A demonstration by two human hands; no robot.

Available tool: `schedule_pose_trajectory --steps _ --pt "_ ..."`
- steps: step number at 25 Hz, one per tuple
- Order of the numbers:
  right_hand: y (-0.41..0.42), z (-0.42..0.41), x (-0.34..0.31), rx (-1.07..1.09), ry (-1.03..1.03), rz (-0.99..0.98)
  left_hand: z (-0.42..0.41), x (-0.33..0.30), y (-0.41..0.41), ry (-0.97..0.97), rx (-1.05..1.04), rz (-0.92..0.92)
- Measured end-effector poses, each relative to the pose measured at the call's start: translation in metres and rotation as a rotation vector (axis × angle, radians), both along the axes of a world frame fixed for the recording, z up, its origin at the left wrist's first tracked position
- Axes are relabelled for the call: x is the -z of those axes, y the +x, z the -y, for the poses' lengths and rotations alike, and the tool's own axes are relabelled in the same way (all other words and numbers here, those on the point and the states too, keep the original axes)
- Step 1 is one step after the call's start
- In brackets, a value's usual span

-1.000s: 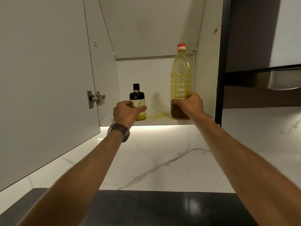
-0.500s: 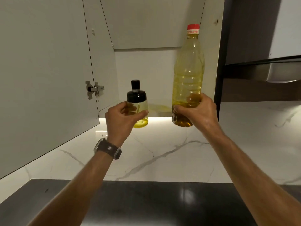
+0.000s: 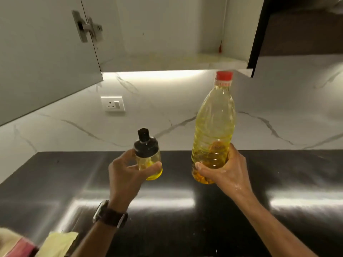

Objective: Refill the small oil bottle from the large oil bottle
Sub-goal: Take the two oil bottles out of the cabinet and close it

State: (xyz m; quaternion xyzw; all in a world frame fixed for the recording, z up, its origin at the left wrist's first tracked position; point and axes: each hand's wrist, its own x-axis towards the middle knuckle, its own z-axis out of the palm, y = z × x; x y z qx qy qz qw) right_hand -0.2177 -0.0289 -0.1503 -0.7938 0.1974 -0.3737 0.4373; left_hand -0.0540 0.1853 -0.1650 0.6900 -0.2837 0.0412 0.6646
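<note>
My left hand grips the small oil bottle, a clear bottle with a black cap and a little yellow oil at its bottom. My right hand grips the large oil bottle near its base; it is clear plastic with a red cap and holds yellow oil. Both bottles are upright and held in the air above the dark countertop, side by side and apart.
The open wall cabinet hangs above, its door swung out at the left. A wall socket sits on the marble backsplash. Cloths lie at the counter's near left corner.
Both hands lifted the bottles off the cabinet shelf and brought them down and toward me, now over the countertop. The view has tilted downward.
</note>
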Motion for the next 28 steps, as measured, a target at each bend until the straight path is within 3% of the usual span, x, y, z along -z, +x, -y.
schedule_pose_trajectory --steps 3,8,16,28 --pt "-0.011 -0.017 0.052 -0.010 0.061 -0.067 -0.007 0.045 -0.015 0.048 0.054 -0.047" --pt "-0.020 -0.031 0.129 0.027 0.082 -0.171 -0.012 0.116 -0.031 0.283 -0.082 -0.001" --pt "-0.026 -0.025 0.219 0.085 0.167 -0.311 -0.008 0.213 -0.036 0.358 0.090 -0.207" --pt "-0.034 -0.015 0.295 0.097 0.323 -0.435 0.002 0.272 -0.022 0.488 0.119 -0.387"
